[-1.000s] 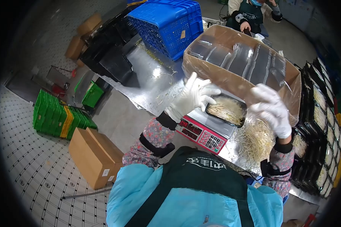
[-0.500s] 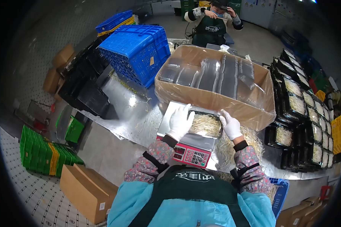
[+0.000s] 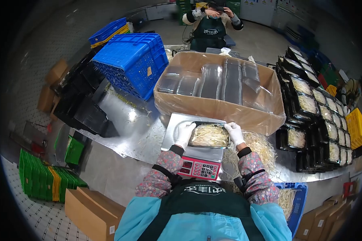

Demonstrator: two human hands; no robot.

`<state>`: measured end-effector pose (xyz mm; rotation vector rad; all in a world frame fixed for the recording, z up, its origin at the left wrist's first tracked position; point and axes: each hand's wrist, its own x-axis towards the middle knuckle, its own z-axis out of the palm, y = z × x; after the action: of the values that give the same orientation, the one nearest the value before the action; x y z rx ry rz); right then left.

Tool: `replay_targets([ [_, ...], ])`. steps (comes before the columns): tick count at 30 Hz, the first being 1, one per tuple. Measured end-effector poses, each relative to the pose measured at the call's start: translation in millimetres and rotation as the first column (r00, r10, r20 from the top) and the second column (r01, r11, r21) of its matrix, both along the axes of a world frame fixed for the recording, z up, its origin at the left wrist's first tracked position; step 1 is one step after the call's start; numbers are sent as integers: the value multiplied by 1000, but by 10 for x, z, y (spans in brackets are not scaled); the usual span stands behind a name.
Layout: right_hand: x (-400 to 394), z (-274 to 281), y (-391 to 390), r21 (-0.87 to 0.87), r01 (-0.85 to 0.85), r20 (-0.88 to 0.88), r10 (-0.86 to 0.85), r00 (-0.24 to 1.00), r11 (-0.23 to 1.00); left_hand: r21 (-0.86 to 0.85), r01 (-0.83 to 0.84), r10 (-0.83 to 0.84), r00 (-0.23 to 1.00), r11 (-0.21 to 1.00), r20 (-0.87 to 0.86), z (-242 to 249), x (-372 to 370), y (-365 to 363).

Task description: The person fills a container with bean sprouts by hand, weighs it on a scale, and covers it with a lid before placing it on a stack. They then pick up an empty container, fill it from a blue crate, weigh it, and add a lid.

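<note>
A black tray of bean sprouts [image 3: 209,135], topped by what looks like a clear lid, is between my two white-gloved hands. My left hand [image 3: 185,134] grips its left end, and my right hand [image 3: 235,133] has the right end by the upper corner. Beneath the tray is a weighing scale [image 3: 173,123], its red keypad panel facing me. Loose bean sprouts [image 3: 258,149] lie heaped on the metal table beside my right wrist.
Beyond the scale stands a cardboard box [image 3: 213,105] lined with plastic, holding stacks of clear lids [image 3: 209,82]. Filled trays [image 3: 307,103] are piled at right. Left are a blue crate [image 3: 134,60] and black trays [image 3: 82,114]. Another person [image 3: 211,28] stands across the table.
My left hand has slid from over the tray's top to its left end. The tray has shifted slightly towards me relative to the scale. The head view has moved a little.
</note>
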<state>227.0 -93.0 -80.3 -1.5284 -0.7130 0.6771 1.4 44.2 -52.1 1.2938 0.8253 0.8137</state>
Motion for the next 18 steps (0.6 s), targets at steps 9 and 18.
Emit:
replay_targets([
  [9,-432,804,-897,-208,-314,-494,177,851,926,-457,280,-294,955,844,41,457,-681,-488],
  [18,-540,731,-1320,96,28,-584,34,811,995,-237,258,-221,960,937,172,531,-409,-758],
])
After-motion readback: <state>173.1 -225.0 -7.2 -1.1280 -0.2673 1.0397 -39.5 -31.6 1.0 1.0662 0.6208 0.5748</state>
